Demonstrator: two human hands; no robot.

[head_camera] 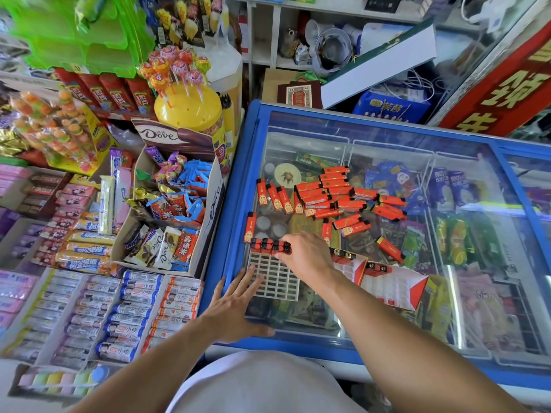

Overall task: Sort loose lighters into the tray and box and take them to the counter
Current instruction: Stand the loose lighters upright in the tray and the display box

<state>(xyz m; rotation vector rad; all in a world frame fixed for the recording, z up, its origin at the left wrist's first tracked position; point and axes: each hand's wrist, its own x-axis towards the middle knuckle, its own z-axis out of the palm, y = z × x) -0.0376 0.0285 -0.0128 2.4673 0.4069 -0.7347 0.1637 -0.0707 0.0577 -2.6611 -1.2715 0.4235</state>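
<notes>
While the left hand [235, 305] lies flat with straight, spread fingers on the freezer lid [447, 299], its fingertips reaching the near-left edge of the grid tray [275, 278], the right hand [307, 251] sits over the tray's far-right corner with fingers bent down onto the row of lighters [269, 245] already standing in the tray's far cells; whether it pinches 1 of them or only presses on their tops cannot be told; the tray itself rests on the glass close to the freezer's blue left rim; beyond the tray, toward the middle of the lid, the loose lighters [331, 195] lie in an orange-red heap, with 3 lying side by side at the heap's left and 1 more lying apart just beyond the tray's far-left corner; a few singles lie scattered to the right of the tray; just right of the tray, partly behind the right forearm, the red-and-white box [390, 286] lies open on the glass with a few lighters standing in its far edge; left of the tray, past the freezer rim, a Dove carton [208, 222] holds mixed sweets, and beyond it a yellow lollipop tub [187, 110] stands; under the glass, wrapped ice creams show in wire baskets
</notes>
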